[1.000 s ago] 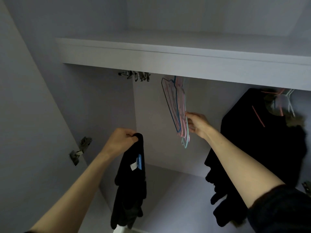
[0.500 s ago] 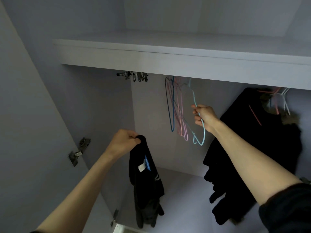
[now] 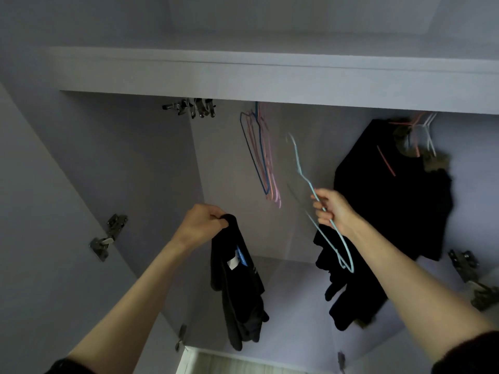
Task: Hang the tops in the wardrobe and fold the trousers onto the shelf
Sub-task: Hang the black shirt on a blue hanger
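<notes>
Now both arms are up inside the wardrobe (image 3: 121, 163), just under the shelf (image 3: 270, 79). The left hand (image 3: 201, 225) has its fingers curled tight round a bunched fold of a black top (image 3: 235, 279), which dangles straight down from that fist, limp and long, a white label and a blue tab showing near the neck. The right hand (image 3: 333, 209) pinches a pale blue wire hanger (image 3: 318, 201) partway along its frame, hook pointing up and off the rail, apart from the bunch of spare hangers (image 3: 259, 155) hanging further left. A dark garment (image 3: 391, 198) already hangs at the right side. By the look of it, the top is soft and light and will sag wherever it isn't supported, so the neck opening is the place to take hold when feeding the hanger in. That hanger looks thin and springy; gripping near the base of the hook should keep it from twisting. The fabric could slide off a slick wire shoulder if it goes on lopsided.
</notes>
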`<state>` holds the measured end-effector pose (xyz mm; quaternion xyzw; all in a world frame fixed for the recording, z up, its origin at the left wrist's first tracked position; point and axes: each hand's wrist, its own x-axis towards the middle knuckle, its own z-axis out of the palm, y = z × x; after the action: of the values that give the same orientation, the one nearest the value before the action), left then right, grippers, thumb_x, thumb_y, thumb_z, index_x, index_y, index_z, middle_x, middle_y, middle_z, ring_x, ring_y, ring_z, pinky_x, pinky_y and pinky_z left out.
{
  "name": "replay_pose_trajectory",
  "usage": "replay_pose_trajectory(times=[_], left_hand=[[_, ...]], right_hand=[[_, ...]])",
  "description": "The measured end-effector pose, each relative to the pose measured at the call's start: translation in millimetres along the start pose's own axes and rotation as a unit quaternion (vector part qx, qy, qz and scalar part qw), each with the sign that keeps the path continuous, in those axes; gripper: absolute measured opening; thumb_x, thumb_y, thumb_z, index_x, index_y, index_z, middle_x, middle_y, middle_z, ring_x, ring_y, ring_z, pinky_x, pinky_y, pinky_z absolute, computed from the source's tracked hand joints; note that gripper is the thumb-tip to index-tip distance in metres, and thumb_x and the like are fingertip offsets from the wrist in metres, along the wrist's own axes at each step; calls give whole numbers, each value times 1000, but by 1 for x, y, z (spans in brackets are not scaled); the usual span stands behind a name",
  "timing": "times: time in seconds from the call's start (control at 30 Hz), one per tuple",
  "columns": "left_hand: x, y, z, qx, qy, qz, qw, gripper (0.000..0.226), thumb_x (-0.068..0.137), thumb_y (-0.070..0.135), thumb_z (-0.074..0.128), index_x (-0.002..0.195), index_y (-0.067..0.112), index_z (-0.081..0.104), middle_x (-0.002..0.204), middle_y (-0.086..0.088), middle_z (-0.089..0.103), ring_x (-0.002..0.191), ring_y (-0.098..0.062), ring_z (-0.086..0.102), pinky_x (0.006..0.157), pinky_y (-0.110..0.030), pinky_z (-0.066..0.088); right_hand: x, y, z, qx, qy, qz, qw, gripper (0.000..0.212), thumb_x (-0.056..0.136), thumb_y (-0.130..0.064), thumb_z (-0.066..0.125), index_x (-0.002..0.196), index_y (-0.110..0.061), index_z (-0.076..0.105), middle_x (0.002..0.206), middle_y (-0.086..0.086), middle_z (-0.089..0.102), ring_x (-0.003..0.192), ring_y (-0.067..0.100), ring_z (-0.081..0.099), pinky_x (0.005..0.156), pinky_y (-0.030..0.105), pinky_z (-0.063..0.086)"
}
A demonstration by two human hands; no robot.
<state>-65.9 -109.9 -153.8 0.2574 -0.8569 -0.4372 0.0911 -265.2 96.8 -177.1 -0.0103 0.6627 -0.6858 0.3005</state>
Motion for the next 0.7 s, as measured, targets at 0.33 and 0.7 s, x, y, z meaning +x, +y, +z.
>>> replay_pose_trajectory(times=[0.33, 0.7], left_hand=[[-4, -10, 20, 47, -24, -12, 999, 12, 83, 4, 59, 81, 5, 71, 76, -6, 64, 73, -12, 55, 66, -20, 41], [-2, -20, 30, 40, -44, -25, 998, 13, 82, 3, 60, 78, 11, 70, 75, -3, 66, 72, -11, 57, 68, -21, 42]], right_hand=[[-30, 79, -42, 23, 60, 24, 998, 39, 89, -54, 51, 87, -15, 56, 58, 2, 44, 52, 14, 49, 57, 27, 46], [-28, 112, -60, -67, 180, 11, 981, 57, 85, -62, 54, 56, -20, 28, 45, -5, 25, 36, 8, 23, 36, 21, 22]])
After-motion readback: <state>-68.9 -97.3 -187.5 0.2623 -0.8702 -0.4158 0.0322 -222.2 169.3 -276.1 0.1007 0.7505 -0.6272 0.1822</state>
